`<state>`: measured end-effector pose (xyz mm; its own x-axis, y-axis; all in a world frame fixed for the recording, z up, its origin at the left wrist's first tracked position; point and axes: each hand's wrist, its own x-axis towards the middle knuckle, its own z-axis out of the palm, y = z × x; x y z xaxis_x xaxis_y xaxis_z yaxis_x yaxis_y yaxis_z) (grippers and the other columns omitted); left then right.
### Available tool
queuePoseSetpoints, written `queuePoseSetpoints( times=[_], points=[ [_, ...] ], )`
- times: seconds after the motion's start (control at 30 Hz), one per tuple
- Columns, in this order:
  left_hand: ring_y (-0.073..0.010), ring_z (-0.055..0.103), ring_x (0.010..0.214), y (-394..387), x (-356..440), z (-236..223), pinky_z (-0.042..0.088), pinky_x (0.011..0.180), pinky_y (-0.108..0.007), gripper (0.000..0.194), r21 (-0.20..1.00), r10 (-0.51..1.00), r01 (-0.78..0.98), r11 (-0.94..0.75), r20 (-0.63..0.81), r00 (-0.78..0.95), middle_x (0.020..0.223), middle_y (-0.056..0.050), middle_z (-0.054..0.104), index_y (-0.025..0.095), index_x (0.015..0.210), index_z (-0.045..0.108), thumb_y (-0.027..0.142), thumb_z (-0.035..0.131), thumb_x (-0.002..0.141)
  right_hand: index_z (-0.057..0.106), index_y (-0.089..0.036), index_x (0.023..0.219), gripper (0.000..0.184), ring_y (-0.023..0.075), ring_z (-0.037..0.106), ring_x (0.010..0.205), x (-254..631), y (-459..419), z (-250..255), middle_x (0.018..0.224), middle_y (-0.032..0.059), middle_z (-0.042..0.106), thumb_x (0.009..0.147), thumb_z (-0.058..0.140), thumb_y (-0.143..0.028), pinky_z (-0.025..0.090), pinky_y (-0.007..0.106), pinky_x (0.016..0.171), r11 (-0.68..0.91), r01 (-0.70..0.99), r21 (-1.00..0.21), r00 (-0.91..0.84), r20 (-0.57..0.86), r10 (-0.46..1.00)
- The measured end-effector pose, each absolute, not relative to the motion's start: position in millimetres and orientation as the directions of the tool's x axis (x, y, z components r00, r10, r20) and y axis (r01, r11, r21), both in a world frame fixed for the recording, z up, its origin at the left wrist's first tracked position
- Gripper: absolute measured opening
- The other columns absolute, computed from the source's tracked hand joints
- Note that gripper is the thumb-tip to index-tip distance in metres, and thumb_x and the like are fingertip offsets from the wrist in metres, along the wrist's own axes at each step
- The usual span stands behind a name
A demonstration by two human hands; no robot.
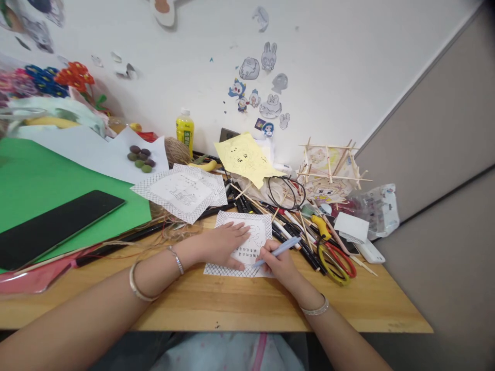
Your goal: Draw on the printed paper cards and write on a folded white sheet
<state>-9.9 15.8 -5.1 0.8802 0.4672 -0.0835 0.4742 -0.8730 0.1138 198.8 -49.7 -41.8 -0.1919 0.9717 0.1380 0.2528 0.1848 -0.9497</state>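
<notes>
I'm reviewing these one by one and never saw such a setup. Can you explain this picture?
There is no machine here: a person works bare-handed, seen from a camera worn on their own head, looking forward and down. The left hand lies flat on a paper with a patterned border; the right hand holds a light blue pen, its tip at the paper's lower part. Also on the wooden table are markers, a second bordered drawing and a green sheet.

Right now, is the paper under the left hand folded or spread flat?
Spread flat: the paper lies on the table, its crosshatched border visible, the left hand across it.
</notes>
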Motion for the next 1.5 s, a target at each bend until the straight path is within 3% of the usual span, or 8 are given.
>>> queuePoseSetpoints(
  times=[0.43,1.07,1.5],
  points=[
    [-0.0313,0.017,0.142,18,-10,-5,0.015,0.113,-0.042,0.082,0.106,0.455,0.464,-0.879,-0.099,0.885,0.152,-0.021,0.019,0.005,0.146,0.028,0.061,0.045,0.088,0.045,-0.022,0.059,0.028,0.0099,0.042,0.042,198,-51,-38,0.046,-0.0058,0.049,0.082,0.054,-0.034,0.032,0.022,0.043,0.198,0.265,-0.944,-0.239,0.135,0.962],
    [-0.0321,0.018,0.142,18,-10,-7,0.016,0.113,-0.043,0.081,0.126,0.453,0.461,-0.879,-0.083,0.887,0.152,-0.021,0.02,0.006,0.145,0.029,0.059,0.047,0.087,0.045,-0.021,0.053,0.024,0.0091,0.04,0.039,197,-52,-33,0.045,-0.0053,0.045,0.074,0.052,-0.031,0.029,0.021,0.038,0.12,0.286,-0.951,-0.163,0.075,0.984],
    [-0.0338,0.018,0.141,17,-11,-5,0.018,0.113,-0.046,0.082,0.154,0.452,0.458,-0.876,-0.071,0.889,0.151,-0.023,0.02,0.005,0.145,0.03,0.058,0.05,0.086,0.041,-0.021,0.05,0.024,0.0077,0.039,0.039,197,-54,-31,0.049,-0.0037,0.051,0.069,0.054,-0.029,0.027,0.02,0.037,0.049,0.253,-0.966,-0.155,0.009,0.988]
  ],
)
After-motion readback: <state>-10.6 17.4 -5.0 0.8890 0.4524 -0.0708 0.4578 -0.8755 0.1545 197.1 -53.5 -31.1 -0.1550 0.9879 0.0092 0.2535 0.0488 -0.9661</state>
